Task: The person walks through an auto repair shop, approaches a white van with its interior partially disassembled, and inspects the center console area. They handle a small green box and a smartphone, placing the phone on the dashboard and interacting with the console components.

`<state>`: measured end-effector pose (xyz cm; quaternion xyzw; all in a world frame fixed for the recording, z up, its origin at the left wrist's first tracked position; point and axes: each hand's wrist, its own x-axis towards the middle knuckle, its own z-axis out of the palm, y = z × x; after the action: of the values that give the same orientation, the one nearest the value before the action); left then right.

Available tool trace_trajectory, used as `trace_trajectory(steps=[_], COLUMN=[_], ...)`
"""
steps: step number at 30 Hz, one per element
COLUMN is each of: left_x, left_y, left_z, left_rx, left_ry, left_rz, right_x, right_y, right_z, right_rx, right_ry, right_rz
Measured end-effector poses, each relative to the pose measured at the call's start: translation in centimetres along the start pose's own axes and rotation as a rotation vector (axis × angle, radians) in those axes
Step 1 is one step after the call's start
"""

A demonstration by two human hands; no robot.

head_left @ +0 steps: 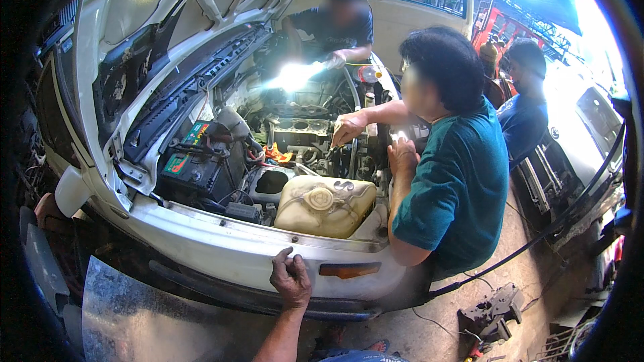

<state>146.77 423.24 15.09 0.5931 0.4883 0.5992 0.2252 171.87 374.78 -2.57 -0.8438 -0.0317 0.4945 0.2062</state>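
Note:
My left hand (292,280) is at the outer side of the white fender (228,236), left of the orange side marker lamp (349,270). Its fingers are loosely bent and apart, with nothing in them. The palm side is partly hidden. My right hand is out of the picture. Just beyond the fender edge sits a yellowed plastic reservoir (325,206) with a round cap. Farther in lies the engine block (302,126), its cylinder bores exposed. A co-worker in a teal shirt (448,181) leans over the right side, one hand (350,129) reaching to the engine.
The raised hood (194,0) stands over the bay. A black battery (201,167) is at the left, near an orange cloth (277,154). Across the bay another person (342,23) is beside a bright lamp (295,77). Metal parts (493,312) lie on the floor, lower right.

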Motion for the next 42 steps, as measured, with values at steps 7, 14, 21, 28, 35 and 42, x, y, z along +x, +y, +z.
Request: trace_trajectory(steps=[7, 14, 21, 28, 35, 42], left_x=[-0.1, 0.0, -0.1, 0.0, -0.1, 0.0], left_y=[0.3, 0.3, 0.5, 0.3, 0.3, 0.4], left_z=[-0.1, 0.0, -0.2, 0.0, -0.1, -0.1], left_rx=[-0.024, -0.005, -0.029, -0.014, -0.012, -0.022], left_ry=[0.008, 0.002, 0.006, 0.023, 0.021, 0.018], left_rz=[0.021, 0.014, 0.015, 0.034, 0.034, 0.037], right_x=[-0.2, -0.3, -0.6, -0.9, -1.2, -1.4], right_y=[0.2, 0.6, 0.9, 1.0, 1.1, 1.2], right_z=[0.2, 0.2, 0.2, 0.2, 0.0, 0.3], right_rx=[-0.003, -0.011, -0.007, -0.010, -0.006, -0.005], right_ry=[-0.001, -0.001, 0.004, 0.008, 0.015, 0.021], right_rz=[0.002, 0.000, 0.006, 0.001, -0.006, -0.007])
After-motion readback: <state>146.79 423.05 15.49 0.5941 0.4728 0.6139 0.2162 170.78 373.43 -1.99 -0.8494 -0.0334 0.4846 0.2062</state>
